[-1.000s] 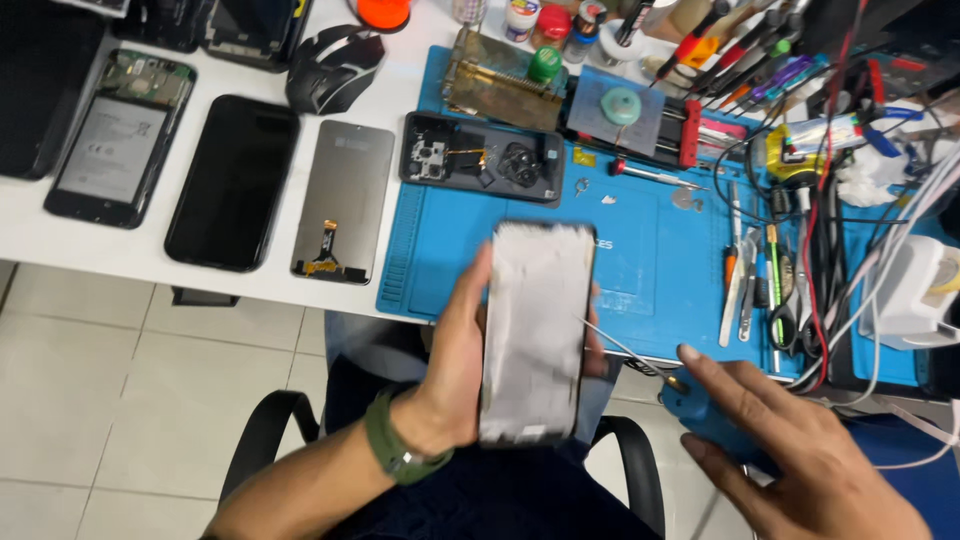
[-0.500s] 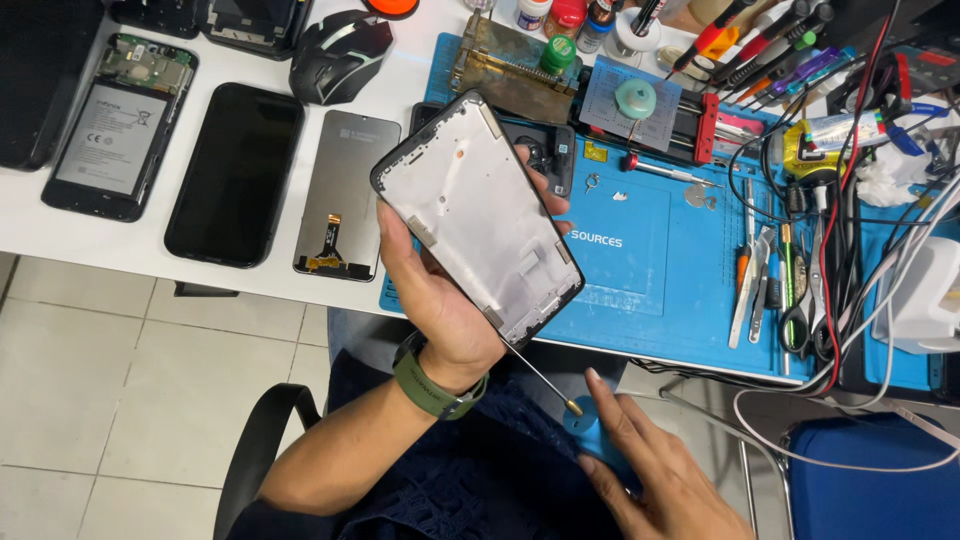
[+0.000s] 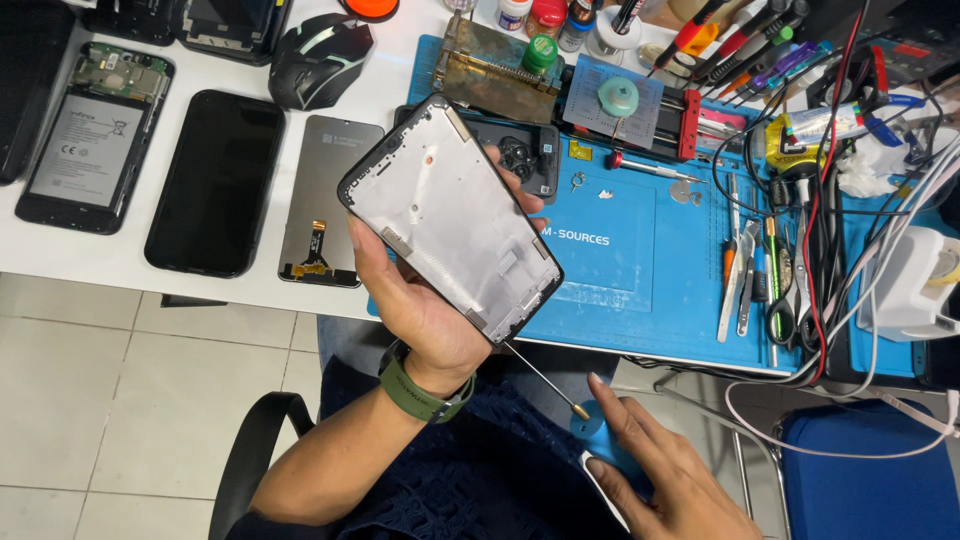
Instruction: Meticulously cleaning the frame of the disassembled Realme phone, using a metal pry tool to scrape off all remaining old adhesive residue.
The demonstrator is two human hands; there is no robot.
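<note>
Bright even overhead light, soft shadows, sharp focus, slight wide-angle edge distortion.

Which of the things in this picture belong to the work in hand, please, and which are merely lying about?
In hand:
- left hand holding the phone frame
- right hand on the blue tool, over the lap

Lying about:
- opened phone with battery
- black phone
- loose display panel
- mouse
- tweezers on the blue mat

Left hand (image 3: 425, 315) grips phone frame (image 3: 450, 215); right hand (image 3: 660, 470) on blue tool (image 3: 600, 440).
</note>
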